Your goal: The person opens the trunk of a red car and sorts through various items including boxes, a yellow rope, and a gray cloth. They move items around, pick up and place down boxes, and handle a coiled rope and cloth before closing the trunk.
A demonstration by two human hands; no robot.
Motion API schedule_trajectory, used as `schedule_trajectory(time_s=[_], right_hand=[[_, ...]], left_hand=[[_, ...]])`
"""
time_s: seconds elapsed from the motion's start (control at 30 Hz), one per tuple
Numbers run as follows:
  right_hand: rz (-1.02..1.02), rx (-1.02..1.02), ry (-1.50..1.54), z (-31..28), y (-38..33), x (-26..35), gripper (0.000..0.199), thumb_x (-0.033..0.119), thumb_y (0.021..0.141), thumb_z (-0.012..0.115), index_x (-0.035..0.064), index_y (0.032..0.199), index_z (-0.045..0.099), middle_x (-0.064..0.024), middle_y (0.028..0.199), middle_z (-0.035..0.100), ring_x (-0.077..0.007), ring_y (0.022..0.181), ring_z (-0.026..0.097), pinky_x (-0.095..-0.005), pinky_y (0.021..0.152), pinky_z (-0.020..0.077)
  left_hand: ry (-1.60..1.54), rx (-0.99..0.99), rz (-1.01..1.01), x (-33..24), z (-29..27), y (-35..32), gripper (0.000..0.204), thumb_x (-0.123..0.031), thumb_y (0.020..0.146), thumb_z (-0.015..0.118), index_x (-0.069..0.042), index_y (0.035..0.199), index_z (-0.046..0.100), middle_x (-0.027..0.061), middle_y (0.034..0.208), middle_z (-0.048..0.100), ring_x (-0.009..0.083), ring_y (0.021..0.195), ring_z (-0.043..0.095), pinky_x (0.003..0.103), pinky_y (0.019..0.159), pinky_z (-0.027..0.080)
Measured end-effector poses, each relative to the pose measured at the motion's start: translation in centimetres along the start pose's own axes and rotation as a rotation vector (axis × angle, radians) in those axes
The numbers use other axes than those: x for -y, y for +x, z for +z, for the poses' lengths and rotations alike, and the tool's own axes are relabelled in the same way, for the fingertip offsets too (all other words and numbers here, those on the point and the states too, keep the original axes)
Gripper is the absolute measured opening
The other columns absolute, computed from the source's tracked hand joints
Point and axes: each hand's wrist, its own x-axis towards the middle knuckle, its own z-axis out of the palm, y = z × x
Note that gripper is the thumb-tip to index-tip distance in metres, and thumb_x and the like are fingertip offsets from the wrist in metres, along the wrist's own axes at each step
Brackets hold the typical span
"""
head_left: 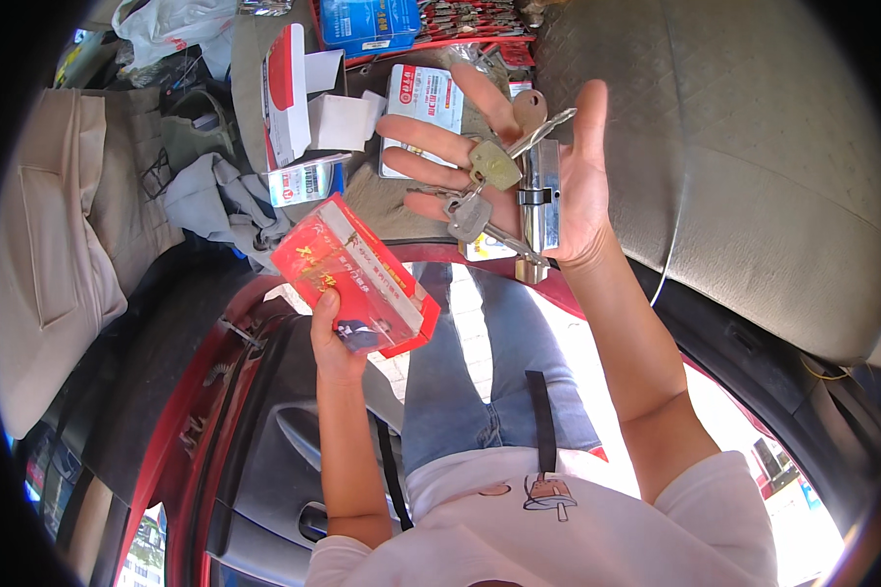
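My left hand (337, 342) is closed round a red box (315, 256) with pale printing and clear wrapping, held tilted in front of my legs. My right hand (584, 191) faces palm up with its fingers spread. Across that palm rests a shiny metal lock cylinder (541, 210) with a dark cam at its middle. Several keys lie over the fingers beside it: a yellowish key (494, 164), a grey key (468, 217) and a brownish key (530, 110) among them. Whether a key sits in the cylinder is hard to tell.
A seat (764, 176) fills the right, another seat (59, 235) the left. Between them lie an opened white-and-red carton (286, 103), a flat white box (423, 90), a blue box (367, 24) and a grey cloth (227, 201). A car door (274, 470) stands open nearby.
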Motion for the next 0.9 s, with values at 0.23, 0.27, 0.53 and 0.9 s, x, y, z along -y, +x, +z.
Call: schedule_trajectory(time_s=[0.23, 0.27, 0.53, 0.9], right_hand=[[-0.092, 0.098, 0.020, 1.0, -0.9, 1.0, 0.102, 0.085, 0.062, 0.038, 0.0211, 0.141, 0.024, -0.0318, 0.139, 0.021, -0.0405, 0.129, 0.026, -0.0515, 0.102, 0.0265], [-0.104, 0.081, 0.000, 1.1, -1.0, 1.1, 0.102, 0.085, 0.063, 0.038, 0.0212, 0.141, 0.024, -0.0317, 0.139, 0.021, -0.0403, 0.128, 0.027, -0.0516, 0.102, 0.0266], [-0.087, 0.102, 0.097, 1.3, -1.6, 1.8, 0.090, 0.070, 0.068, 0.052, 0.0238, 0.140, 0.023, -0.0264, 0.141, 0.018, -0.0381, 0.125, 0.028, -0.0519, 0.101, 0.0260], [-0.236, -0.003, 0.031, -0.1, -3.0, 3.1, 0.085, 0.065, 0.072, 0.055, 0.0232, 0.141, 0.026, -0.0259, 0.145, 0.007, -0.0374, 0.135, 0.013, -0.0515, 0.107, 0.0154]], left_hand=[[0.029, 0.025, -0.015, 0.4, 1.1, -0.3, 0.048, -0.027, 0.080, 0.059, -0.001, 0.119, 0.045, 0.0107, 0.108, 0.058, 0.0225, 0.097, 0.059, 0.036, 0.086, 0.047], [0.025, 0.037, -0.018, 0.4, 1.2, -0.3, 0.048, -0.026, 0.080, 0.059, -0.001, 0.119, 0.045, 0.0108, 0.108, 0.058, 0.0226, 0.097, 0.058, 0.036, 0.086, 0.047], [0.092, 0.076, -0.020, 0.5, 0.7, 0.0, 0.050, -0.033, 0.081, 0.059, -0.004, 0.119, 0.044, 0.0091, 0.111, 0.058, 0.0213, 0.099, 0.058, 0.036, 0.086, 0.047], [0.262, 0.038, -0.010, 2.9, 2.4, 2.9, 0.052, -0.012, 0.078, 0.063, -0.005, 0.123, 0.039, 0.0077, 0.109, 0.053, 0.0165, 0.096, 0.056, 0.030, 0.084, 0.046]])
